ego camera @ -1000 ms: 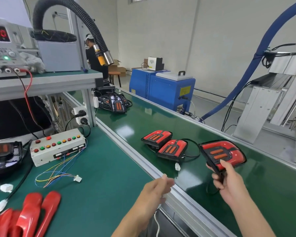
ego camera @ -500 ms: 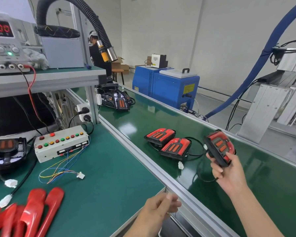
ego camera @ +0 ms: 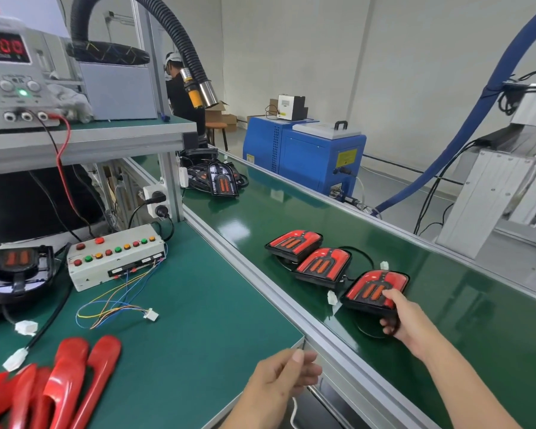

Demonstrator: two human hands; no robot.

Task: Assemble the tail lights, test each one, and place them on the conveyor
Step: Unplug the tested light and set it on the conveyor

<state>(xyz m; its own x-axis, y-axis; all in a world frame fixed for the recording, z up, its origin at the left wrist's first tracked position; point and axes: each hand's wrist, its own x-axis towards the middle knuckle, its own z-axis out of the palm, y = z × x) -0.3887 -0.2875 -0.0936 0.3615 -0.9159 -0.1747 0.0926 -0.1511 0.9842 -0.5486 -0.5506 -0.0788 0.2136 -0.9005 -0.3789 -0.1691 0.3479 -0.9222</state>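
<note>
Fingers (ego camera: 387, 294) of the right hand (ego camera: 404, 317) clamp the tail light's (ego camera: 375, 289) near edge. A second ago it was held tilted in the air; now it's down on the conveyor (ego camera: 260, 218), just beside two finished lights (ego camera: 310, 257). Left hand (ego camera: 283, 379) hovers loosely curled, holding nothing. Placement nearly done.

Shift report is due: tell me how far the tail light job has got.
Done: two red tail lights lie on the green conveyor belt. In hand: the right hand grips a third tail light at the end of that row, on or just above the belt. Left: red lens covers wait on the bench, and one unit sits beside the button test box.
</note>
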